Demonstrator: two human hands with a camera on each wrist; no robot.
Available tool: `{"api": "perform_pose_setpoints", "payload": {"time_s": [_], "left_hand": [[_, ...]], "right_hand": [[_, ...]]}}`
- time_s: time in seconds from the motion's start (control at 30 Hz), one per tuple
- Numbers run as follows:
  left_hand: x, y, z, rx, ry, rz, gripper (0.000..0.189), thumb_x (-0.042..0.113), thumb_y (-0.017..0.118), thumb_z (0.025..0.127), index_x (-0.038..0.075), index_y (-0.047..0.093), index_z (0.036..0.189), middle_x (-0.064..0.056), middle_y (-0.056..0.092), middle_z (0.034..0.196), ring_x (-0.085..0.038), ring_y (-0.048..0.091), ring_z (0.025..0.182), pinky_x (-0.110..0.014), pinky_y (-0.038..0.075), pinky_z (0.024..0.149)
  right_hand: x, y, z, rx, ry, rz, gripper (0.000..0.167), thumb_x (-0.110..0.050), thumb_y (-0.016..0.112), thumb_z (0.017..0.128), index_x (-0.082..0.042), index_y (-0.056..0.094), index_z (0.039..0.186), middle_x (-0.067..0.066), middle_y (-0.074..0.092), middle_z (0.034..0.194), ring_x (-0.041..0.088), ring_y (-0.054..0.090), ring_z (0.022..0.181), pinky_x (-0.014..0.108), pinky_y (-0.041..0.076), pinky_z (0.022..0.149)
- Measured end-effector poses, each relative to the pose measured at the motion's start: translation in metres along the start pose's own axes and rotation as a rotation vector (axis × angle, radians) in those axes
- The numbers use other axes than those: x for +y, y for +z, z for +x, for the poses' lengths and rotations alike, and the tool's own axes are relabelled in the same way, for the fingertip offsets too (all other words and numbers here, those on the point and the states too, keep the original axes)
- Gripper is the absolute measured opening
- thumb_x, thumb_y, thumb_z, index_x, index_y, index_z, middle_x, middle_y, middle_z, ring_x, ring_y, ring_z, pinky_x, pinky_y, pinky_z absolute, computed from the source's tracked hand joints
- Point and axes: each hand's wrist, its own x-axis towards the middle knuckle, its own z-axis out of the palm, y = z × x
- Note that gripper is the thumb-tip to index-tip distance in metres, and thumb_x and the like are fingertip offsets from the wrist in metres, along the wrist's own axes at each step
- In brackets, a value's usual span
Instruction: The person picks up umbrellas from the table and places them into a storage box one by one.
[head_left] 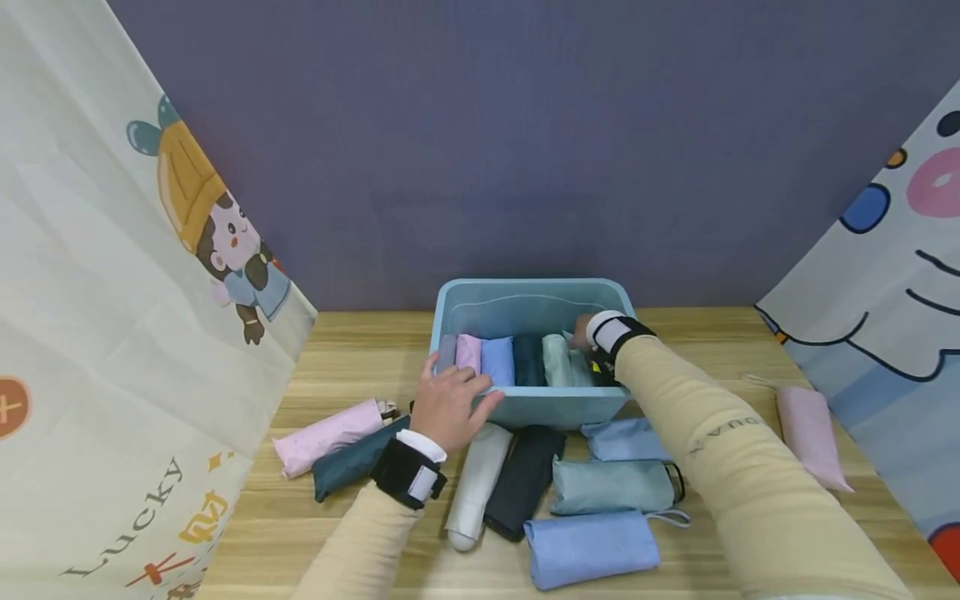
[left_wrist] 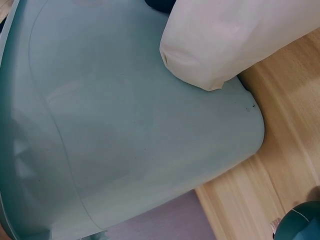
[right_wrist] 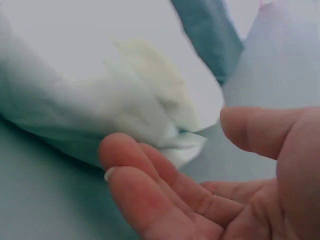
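A light blue bin [head_left: 536,292] holds a row of folded umbrellas in fabric sleeves: a pink umbrella [head_left: 468,353], a blue umbrella [head_left: 497,362], a dark teal umbrella [head_left: 528,361] and a pale green umbrella [head_left: 557,360] among them. My right hand [head_left: 581,332] reaches into the bin's right side. In the right wrist view its thumb and fingers stand apart, with fingertips right at the gathered end of a pale green umbrella [right_wrist: 125,95]. At the bin's front left rim is my left hand [head_left: 452,404], fingers spread, holding nothing. The left wrist view shows the bin's outer wall [left_wrist: 135,120].
More folded umbrellas lie on the wooden table [head_left: 360,342] before the bin: a grey one [head_left: 477,483], a black one [head_left: 525,479], a blue one [head_left: 592,548] and several others. One pink umbrella [head_left: 812,433] lies far right. A dark wall [head_left: 525,167] stands behind.
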Motion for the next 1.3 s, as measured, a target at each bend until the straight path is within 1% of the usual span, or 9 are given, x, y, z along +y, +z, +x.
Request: {"api": "perform_pose_setpoints", "payload": {"time_s": [0.13,0.2,0.27,0.37,0.4,0.63,0.9,1.1,1.3], "left_hand": [[0.001,0.000,0.000,-0.001,0.002,-0.007,0.029,0.048,0.054,0.093,0.024,0.068,0.084,0.005,0.065,0.079,-0.016,0.063,0.077,-0.061,0.034,0.100],[0.002,-0.001,0.000,-0.006,-0.002,-0.008,0.030,0.048,0.053,0.094,0.024,0.068,0.085,0.005,0.065,0.080,-0.016,0.063,0.078,-0.061,0.034,0.100],[0.002,-0.001,0.000,-0.014,-0.007,-0.004,0.030,0.048,0.053,0.094,0.024,0.068,0.085,0.005,0.066,0.080,-0.015,0.063,0.078,-0.061,0.034,0.101],[0.003,-0.001,0.000,-0.025,-0.012,0.001,0.031,0.049,0.052,0.094,0.024,0.068,0.085,0.005,0.066,0.081,-0.015,0.063,0.079,-0.060,0.033,0.101],[0.003,-0.001,0.000,-0.027,-0.012,0.003,0.031,0.049,0.052,0.094,0.024,0.068,0.085,0.005,0.066,0.081,-0.015,0.063,0.079,-0.060,0.033,0.102],[0.004,-0.003,-0.001,-0.039,-0.013,-0.008,0.031,0.048,0.052,0.094,0.023,0.069,0.088,0.004,0.067,0.085,-0.017,0.064,0.082,-0.060,0.031,0.102],[0.003,-0.002,-0.001,-0.009,-0.004,-0.019,0.031,0.048,0.054,0.093,0.022,0.069,0.088,0.003,0.067,0.085,-0.019,0.064,0.081,-0.062,0.031,0.102],[0.004,-0.003,-0.001,-0.007,-0.009,-0.015,0.030,0.048,0.055,0.093,0.022,0.070,0.089,0.003,0.067,0.085,-0.018,0.064,0.080,-0.061,0.032,0.101],[0.005,-0.004,-0.002,-0.026,-0.017,-0.024,0.028,0.046,0.056,0.093,0.022,0.070,0.091,0.002,0.067,0.086,-0.019,0.064,0.081,-0.061,0.031,0.102]], "right_hand": [[0.003,-0.012,-0.013,-0.012,-0.050,0.061,0.045,-0.029,0.045,0.100,0.011,0.057,0.116,0.014,0.072,0.091,0.017,0.069,0.072,0.033,0.049,0.087],[0.005,-0.017,-0.020,-0.019,-0.074,0.126,0.050,-0.028,0.043,0.101,0.016,0.046,0.127,0.017,0.072,0.092,0.017,0.070,0.069,0.031,0.051,0.084],[0.007,-0.022,-0.029,-0.026,-0.092,0.179,0.053,-0.028,0.040,0.103,0.017,0.042,0.131,0.020,0.071,0.094,0.020,0.071,0.071,0.031,0.054,0.078],[0.010,-0.029,-0.043,-0.021,-0.114,0.316,0.057,-0.027,0.041,0.103,0.018,0.031,0.137,0.024,0.069,0.095,0.028,0.071,0.078,0.033,0.057,0.069],[0.011,-0.030,-0.048,-0.010,-0.119,0.341,0.058,-0.028,0.042,0.103,0.017,0.032,0.137,0.025,0.068,0.096,0.028,0.071,0.078,0.033,0.057,0.067],[0.022,-0.043,-0.082,0.149,-0.169,0.399,0.059,-0.033,0.051,0.099,0.011,0.039,0.138,0.018,0.067,0.095,0.023,0.070,0.075,0.035,0.057,0.066],[0.041,-0.055,-0.119,0.359,-0.197,0.404,0.056,-0.040,0.052,0.098,0.005,0.050,0.131,0.019,0.068,0.103,0.021,0.069,0.079,0.036,0.057,0.068],[0.072,-0.051,-0.146,0.570,-0.164,0.379,0.059,-0.049,0.050,0.096,0.000,0.054,0.128,0.019,0.068,0.100,0.025,0.069,0.081,0.041,0.054,0.068],[0.120,-0.034,-0.161,0.756,-0.088,0.322,0.068,-0.057,0.047,0.094,0.002,0.054,0.127,0.023,0.068,0.096,0.033,0.067,0.078,0.047,0.050,0.064]]}}
